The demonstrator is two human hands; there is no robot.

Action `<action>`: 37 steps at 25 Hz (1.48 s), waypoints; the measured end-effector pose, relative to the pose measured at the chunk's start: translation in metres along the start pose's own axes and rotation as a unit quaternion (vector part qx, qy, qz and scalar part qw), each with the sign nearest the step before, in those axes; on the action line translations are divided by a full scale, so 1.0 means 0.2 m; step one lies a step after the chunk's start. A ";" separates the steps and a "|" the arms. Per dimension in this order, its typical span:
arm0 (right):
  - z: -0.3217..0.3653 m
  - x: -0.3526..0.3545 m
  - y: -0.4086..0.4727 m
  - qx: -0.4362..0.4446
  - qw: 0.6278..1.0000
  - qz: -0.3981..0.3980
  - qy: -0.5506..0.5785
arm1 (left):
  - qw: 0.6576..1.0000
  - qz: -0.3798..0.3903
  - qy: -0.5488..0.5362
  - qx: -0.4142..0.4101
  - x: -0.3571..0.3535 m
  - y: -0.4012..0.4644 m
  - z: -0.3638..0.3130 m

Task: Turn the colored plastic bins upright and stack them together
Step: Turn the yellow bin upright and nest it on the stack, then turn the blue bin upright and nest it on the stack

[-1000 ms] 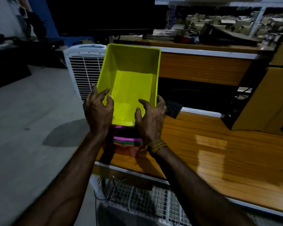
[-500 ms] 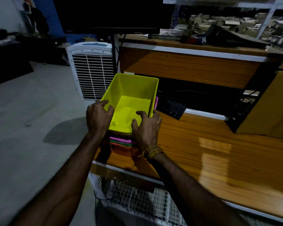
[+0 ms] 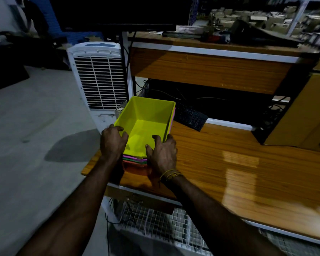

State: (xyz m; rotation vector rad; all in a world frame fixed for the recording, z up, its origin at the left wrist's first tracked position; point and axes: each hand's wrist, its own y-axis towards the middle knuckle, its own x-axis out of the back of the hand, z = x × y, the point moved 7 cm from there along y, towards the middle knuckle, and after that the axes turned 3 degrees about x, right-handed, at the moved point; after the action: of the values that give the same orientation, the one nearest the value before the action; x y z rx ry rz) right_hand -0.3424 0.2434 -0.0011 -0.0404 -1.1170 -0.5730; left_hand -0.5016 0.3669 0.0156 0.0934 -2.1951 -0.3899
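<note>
Head view: yellow bin (image 3: 146, 124) upright, nested on the bin stack (image 3: 135, 159) at the table (image 3: 229, 163) corner.

Both hands grip the yellow bin's near corners, likely to press it squarely into the pink, green and orange bins below. Left hand (image 3: 113, 143): fingers curled over the near-left rim. Right hand (image 3: 163, 154): thumb inside the near wall, fingers wrapped round the near-right corner outside. Forearms extend forward, wrists slightly bent down. Rims look level; stack sits close to the table's left edge, beside a keyboard (image 3: 190, 117).
</note>
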 end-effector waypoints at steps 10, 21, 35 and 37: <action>-0.37 0.19 -0.04 -0.011 0.998 -0.034 0.053 | 0.990 0.023 -0.082 -0.114 -0.21 -0.22 -0.56; -1.41 0.66 -0.42 -0.182 0.980 -0.082 -0.023 | 0.945 0.192 -0.102 -0.245 -0.86 -1.05 -1.38; -2.98 1.52 -1.10 -0.305 0.944 -0.106 -0.070 | 0.890 0.321 -0.022 -0.324 -1.66 -2.26 -2.62; -3.18 1.64 -1.19 -0.321 0.938 -0.111 -0.073 | 0.879 0.340 -0.026 -0.332 -1.73 -2.41 -2.78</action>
State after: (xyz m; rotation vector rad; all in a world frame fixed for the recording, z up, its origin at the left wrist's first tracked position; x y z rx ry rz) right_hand 0.1824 -0.2928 -0.0687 -0.5351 -1.0427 -1.1376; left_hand 0.1140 -0.1554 -0.0859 -1.0415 -1.8691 -0.7072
